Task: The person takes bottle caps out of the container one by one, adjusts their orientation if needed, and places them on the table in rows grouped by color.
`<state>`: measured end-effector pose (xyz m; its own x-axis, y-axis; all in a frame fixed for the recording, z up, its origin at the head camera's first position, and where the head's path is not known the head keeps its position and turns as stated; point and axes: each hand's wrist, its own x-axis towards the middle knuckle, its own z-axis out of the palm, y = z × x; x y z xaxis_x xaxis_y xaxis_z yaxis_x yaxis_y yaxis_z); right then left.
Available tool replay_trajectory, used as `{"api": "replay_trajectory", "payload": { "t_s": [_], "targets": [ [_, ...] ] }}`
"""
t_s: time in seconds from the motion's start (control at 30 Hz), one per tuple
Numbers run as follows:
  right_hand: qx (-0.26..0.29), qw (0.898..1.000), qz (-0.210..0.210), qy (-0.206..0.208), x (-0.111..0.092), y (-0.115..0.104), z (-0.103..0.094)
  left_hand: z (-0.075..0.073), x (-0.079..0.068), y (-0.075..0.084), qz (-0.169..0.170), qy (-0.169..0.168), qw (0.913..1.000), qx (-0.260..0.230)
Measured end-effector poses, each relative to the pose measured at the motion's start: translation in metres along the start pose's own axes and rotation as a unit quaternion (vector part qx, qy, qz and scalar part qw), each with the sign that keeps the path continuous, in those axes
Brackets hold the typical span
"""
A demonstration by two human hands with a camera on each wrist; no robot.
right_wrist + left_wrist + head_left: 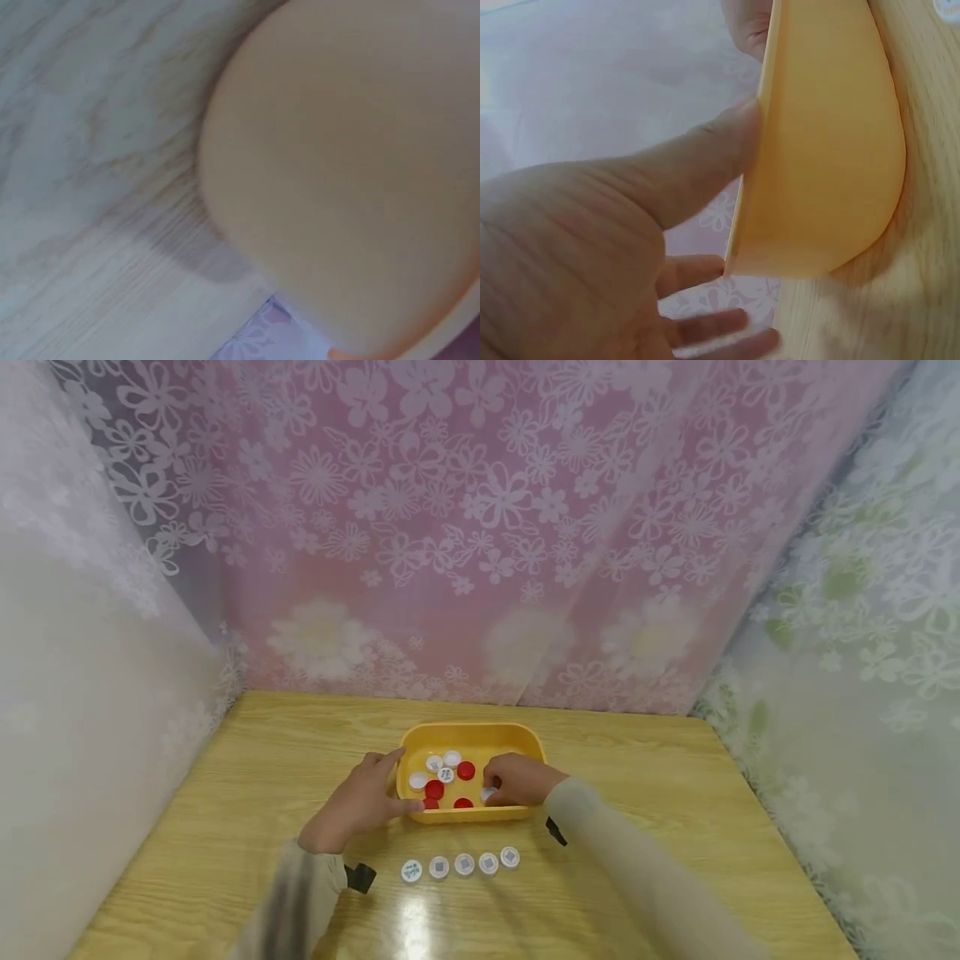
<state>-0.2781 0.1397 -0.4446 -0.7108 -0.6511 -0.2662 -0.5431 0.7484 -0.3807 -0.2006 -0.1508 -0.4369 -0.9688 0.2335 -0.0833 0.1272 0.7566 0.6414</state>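
A yellow plastic tray (480, 729) stands on the table with white bottle caps (417, 781) and red bottle caps (466, 770) inside. At its left end, my left hand (363, 797) touches the rim with thumb and forefinger spread apart. The left wrist view shows that thumb (739, 131) against the outer side of the rim, the other fingers straight. Reaching into the tray's right half, my right hand (517, 778) has its fingers curled down at a white bottle cap (489, 794), partly hidden beneath them. The right wrist view holds mostly the tray's outer wall (345, 165).
In front of the tray, several white bottle caps (464, 864) lie in a row on the wooden table (645, 860). A pink flowered curtain (465, 568) hangs behind the table, with pale flowered sheets (862, 693) at both sides.
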Motion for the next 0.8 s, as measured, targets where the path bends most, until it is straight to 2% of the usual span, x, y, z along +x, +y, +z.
{"api": "replay_trajectory", "payload": {
  "t_s": [0.2, 0.33, 0.47, 0.8],
  "targets": [
    [0.008, 0.999, 0.032, -0.001, 0.001, -0.006, 0.003, -0.002, 0.005, -0.007, 0.048, -0.003, 0.9986, 0.022],
    [-0.006, 0.999, 0.034, -0.003, 0.002, -0.008, 0.002, -0.004, 0.007, -0.009, 0.062, -0.013, 0.9974, 0.034],
    [-0.020, 0.999, 0.038, -0.003, 0.003, -0.008, 0.002, -0.004, 0.007, -0.011, 0.064, -0.014, 0.9971, 0.038],
    [-0.037, 0.998, 0.054, 0.000, 0.002, -0.013, 0.001, 0.000, 0.007, -0.010, 0.039, -0.018, 0.9991, 0.002]
  ]
}}
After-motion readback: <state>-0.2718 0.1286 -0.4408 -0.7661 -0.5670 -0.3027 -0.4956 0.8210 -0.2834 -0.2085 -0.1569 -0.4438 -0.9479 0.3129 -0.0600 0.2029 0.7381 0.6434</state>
